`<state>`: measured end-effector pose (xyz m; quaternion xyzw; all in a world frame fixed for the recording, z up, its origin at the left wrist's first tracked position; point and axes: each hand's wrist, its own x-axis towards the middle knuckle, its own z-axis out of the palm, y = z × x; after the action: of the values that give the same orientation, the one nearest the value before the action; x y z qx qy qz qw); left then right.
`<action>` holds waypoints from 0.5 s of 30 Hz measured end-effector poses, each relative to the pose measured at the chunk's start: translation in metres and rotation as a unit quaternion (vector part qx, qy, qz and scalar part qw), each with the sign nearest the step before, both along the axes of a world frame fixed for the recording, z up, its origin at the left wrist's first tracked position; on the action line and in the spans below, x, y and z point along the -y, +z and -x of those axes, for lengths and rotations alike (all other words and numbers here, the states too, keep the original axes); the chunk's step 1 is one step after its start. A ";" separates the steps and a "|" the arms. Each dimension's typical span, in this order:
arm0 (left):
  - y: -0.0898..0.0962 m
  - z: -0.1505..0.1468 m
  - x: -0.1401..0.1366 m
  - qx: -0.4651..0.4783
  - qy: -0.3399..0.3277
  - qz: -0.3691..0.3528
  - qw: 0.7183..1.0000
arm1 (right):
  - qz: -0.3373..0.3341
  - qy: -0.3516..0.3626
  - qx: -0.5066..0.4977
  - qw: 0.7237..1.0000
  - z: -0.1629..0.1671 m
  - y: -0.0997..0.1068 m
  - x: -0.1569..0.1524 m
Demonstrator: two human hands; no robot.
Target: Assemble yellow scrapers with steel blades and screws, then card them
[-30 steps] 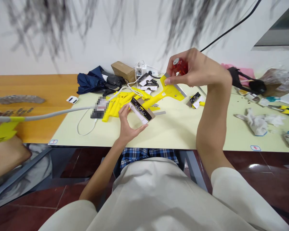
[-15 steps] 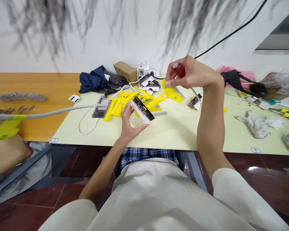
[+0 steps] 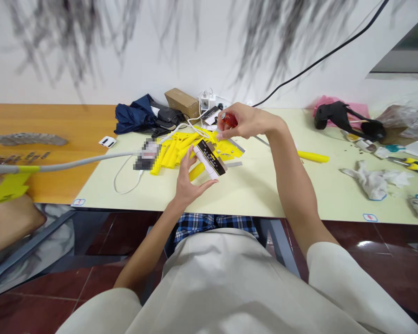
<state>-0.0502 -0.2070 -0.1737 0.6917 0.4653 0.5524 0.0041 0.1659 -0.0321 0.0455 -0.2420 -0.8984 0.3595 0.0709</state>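
Note:
My left hand [image 3: 190, 183] is closed around the edges of a small black-and-white packet [image 3: 209, 160], with the thumb at its lower end and fingers at its upper left. My right hand [image 3: 245, 121] grips a screwdriver by its red handle [image 3: 229, 120], the metal shaft [image 3: 262, 140] pointing right, under the wrist. Its thumb and fingertips are at the head of a yellow scraper [image 3: 231, 148] with a metal blade, over the pile; whether they still pinch it I cannot tell. Several yellow scraper handles [image 3: 172, 150] lie heaped just beyond my left hand.
Behind the heap are a cardboard box [image 3: 183, 103], a dark blue cloth bundle [image 3: 134, 113] and white cables [image 3: 191, 124]. A yellow handle [image 3: 312, 157] lies right of my forearm. Crumpled gloves [image 3: 372, 181] and pliers [image 3: 413, 163] lie far right. Another person's arm [image 3: 16, 222] is at left.
My right hand has moved left and down with the screwdriver, bringing the yellow scraper from mid-air to the heap. My left hand has barely shifted, still holding the packet.

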 end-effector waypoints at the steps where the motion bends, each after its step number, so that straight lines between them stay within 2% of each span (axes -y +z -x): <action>1: 0.001 -0.001 0.001 -0.004 0.008 0.000 1.000 | -0.010 0.010 0.005 1.000 0.005 -0.002 0.002; 8: -0.002 -0.002 0.001 0.013 0.057 0.038 0.998 | -0.054 0.048 0.013 0.997 0.028 -0.016 0.009; 12: 0.002 0.001 0.004 -0.010 0.027 0.064 0.998 | -0.081 0.068 0.011 0.994 0.035 -0.019 0.014; 15: 0.012 0.000 0.010 -0.019 -0.031 0.080 0.996 | -0.087 0.074 0.020 0.993 0.037 -0.018 0.019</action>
<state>-0.0505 -0.2170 -0.1618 0.7137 0.4862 0.4997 0.0675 0.1286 -0.0513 0.0270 -0.1752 -0.9429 0.2793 0.0472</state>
